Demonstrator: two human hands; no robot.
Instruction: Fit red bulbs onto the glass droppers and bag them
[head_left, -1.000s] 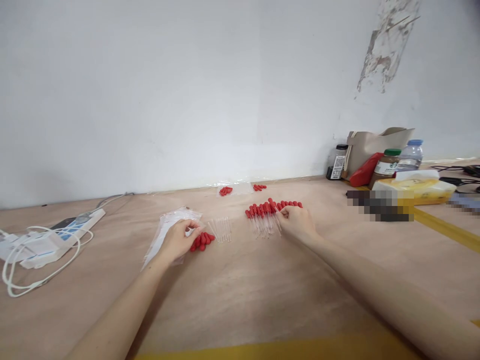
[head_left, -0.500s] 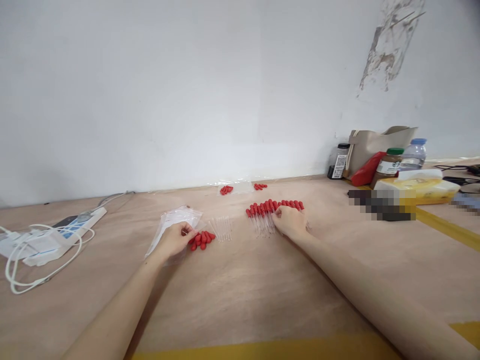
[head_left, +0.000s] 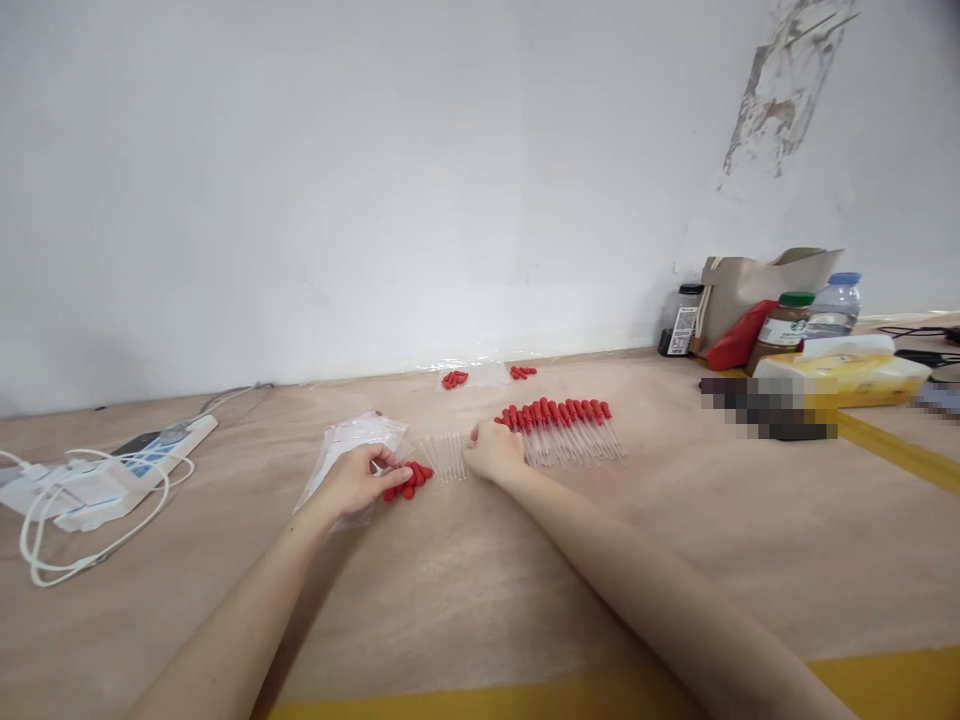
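My left hand (head_left: 360, 480) is at a small pile of red rubber bulbs (head_left: 409, 490), thumb and fingers closed on one at the pile's left side. My right hand (head_left: 495, 450) has its fingers pinched at the right end of a row of thin clear dropper tubes (head_left: 444, 458), seemingly on one tube; the fingertips partly hide it. Beside my right hand lies a row of droppers with red bulbs fitted (head_left: 570, 430), their clear stems pointing toward me. Beneath and behind my left hand is a clear plastic bag (head_left: 352, 435) with white inside.
More red bulbs (head_left: 454, 380) lie near the wall on a clear bag. On the left is a power strip (head_left: 169, 450) with white cables (head_left: 112, 550). A tissue pack (head_left: 847, 375), a brown jar (head_left: 781, 330), a dark-capped bottle (head_left: 681, 320) and a beige bag (head_left: 757, 285) stand right.
My right hand has moved left from the bulb-topped droppers to the bare tubes, uncovering more of the dropper row. My left hand stays at the bulb pile, its thumb farther over it.
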